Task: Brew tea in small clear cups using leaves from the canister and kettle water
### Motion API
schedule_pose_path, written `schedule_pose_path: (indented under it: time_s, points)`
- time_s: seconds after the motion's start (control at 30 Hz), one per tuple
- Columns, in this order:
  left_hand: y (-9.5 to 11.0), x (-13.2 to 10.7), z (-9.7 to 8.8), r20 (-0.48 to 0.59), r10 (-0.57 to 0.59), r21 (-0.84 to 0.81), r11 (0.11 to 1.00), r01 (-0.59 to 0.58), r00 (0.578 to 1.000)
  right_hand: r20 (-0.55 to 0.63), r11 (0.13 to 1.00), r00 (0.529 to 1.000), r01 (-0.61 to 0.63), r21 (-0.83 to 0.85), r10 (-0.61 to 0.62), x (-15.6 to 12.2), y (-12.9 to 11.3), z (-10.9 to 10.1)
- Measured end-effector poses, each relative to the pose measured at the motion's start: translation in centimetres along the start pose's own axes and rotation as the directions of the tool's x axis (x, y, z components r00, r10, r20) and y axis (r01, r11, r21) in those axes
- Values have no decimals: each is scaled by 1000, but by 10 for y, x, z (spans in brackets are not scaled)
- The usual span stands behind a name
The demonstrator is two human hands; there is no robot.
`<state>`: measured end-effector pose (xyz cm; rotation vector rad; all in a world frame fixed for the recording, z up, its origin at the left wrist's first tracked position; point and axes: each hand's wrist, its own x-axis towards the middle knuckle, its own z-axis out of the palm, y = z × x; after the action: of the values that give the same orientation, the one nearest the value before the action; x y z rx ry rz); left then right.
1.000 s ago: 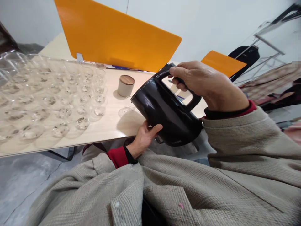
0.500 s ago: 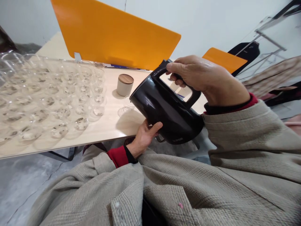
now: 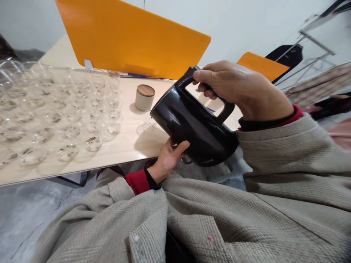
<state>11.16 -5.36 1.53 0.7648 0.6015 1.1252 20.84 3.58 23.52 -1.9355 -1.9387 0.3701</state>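
A black electric kettle (image 3: 192,122) is tilted over the table's front edge, its rim facing up and left. My right hand (image 3: 219,80) is closed around its handle from above. Against the kettle's lower side is my left hand (image 3: 170,155), the thumb lying on the black body and the other fingers mostly hidden behind it. A small curved loop (image 3: 187,160) shows just below that thumb; I cannot tell what it belongs to. Beside the kettle's rim, a clear glass cup (image 3: 148,122) stands on the table, partly hidden by the kettle.
Rows of several clear cups (image 3: 68,109) with small dark bits in them cover the table's left part. A white canister (image 3: 144,100) with a wooden lid stands behind the lone cup. An orange divider (image 3: 134,40) runs along the back, with thin pens (image 3: 142,77) at its foot.
Both hands keep their hold on the kettle, which stays tilted almost the same. The view has shifted slightly; nothing else visibly differs.
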Motion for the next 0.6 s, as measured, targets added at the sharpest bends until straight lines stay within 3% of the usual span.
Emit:
schedule_pose_path:
  time_s: [0.13,0.33,0.47,0.6]
  points:
    - [-1,1,-2,-13,-3,6,1000,3,1000,3,998,1000,9,60,-10,-3,5,1]
    - [-7,7,-6,-43,79,87,993,-75,996,-107,934,993,80,348,-46,-26,29,1]
    - [0,6,-3,-21,147,166,976,-141,989,-256,868,966,162,470,-42,-43,48,-3]
    - [12,8,1,11,191,223,956,-189,982,-425,772,905,278,572,-11,-57,62,-4]
